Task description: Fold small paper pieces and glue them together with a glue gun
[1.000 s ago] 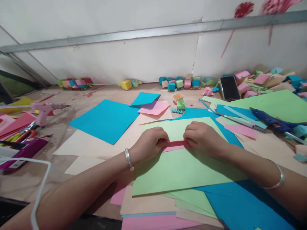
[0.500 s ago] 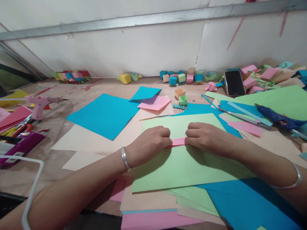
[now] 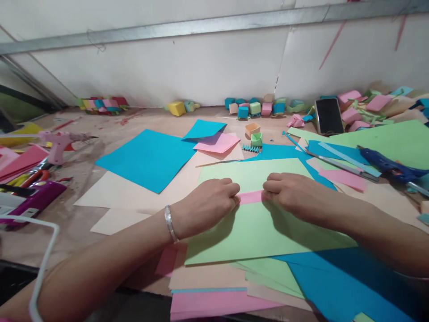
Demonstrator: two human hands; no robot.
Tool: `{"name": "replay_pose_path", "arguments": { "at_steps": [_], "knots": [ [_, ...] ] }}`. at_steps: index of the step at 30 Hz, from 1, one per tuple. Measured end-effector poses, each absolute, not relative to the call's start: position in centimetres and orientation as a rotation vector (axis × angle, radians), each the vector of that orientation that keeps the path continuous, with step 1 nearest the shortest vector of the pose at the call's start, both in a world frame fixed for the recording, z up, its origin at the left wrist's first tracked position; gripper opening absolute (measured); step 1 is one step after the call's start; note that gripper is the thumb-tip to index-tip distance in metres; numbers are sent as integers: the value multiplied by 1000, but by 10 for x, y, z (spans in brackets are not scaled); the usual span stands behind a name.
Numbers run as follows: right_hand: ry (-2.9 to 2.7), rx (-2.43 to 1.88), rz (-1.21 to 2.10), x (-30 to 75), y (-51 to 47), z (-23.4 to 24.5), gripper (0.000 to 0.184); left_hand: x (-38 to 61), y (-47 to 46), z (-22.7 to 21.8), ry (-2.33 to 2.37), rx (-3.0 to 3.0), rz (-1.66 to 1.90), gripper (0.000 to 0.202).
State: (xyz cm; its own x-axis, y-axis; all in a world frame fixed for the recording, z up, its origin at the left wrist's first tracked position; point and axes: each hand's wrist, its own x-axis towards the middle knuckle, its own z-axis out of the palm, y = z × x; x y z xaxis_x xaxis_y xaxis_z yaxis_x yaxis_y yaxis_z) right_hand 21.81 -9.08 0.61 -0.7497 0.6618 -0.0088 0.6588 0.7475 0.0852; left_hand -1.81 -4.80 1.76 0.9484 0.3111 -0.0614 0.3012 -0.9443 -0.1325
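A narrow pink paper strip [image 3: 250, 197] stretches between my two hands, just over a light green sheet [image 3: 268, 241]. My left hand [image 3: 219, 197] is closed on the strip's left end, fingertips pinched. At its right end, my right hand [image 3: 281, 190] pinches the strip in the same way; the ends themselves are hidden by the fingers. Beneath the green sheet lie more papers, among them a blue sheet [image 3: 348, 281] and a pink sheet [image 3: 214, 304].
A blue square sheet [image 3: 147, 161] lies to the left. A pink glue gun [image 3: 55, 145] and a purple box [image 3: 36, 203] are at far left, a blue glue gun [image 3: 385, 163] at right. Small paper boxes [image 3: 254, 108] and a phone [image 3: 329, 116] stand along the wall.
The pink strip shows slightly wider between my hands, and my right hand has shifted a little to the right. Both hands keep their pinch on it.
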Motion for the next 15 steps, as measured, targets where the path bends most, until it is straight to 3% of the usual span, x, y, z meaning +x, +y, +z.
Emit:
{"name": "replay_pose_path", "arguments": {
  "at_steps": [6, 10, 15],
  "knots": [
    [2778, 1294, 215, 202, -102, 4, 17, -13, -57, 8, -781, -2980, 33, 16],
    [2809, 1280, 368, 191, -110, -7, 19, -8, -57, 2, -682, -2936, 70, 36],
    [2706, 1312, 445, 178, -119, -13, 16, -6, -63, 2, -562, -2866, 151, 34]
  ]
}}
